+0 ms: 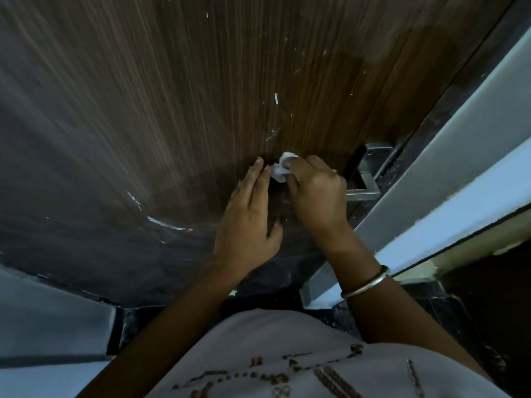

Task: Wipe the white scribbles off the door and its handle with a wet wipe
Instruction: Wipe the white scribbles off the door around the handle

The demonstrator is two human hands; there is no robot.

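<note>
At frame centre the right hand point(317, 193) clenches its fingers on a wet wipe point(280, 169) against the door point(172, 96); the left hand point(247, 222) lies flat, fingers released; white scribbles point(166, 224) remain lower left.

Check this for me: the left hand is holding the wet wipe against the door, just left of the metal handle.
Wrong hand. The head view shows the right hand holding the wet wipe against the door, just left of the metal handle; the left hand rests flat beside it.
</note>
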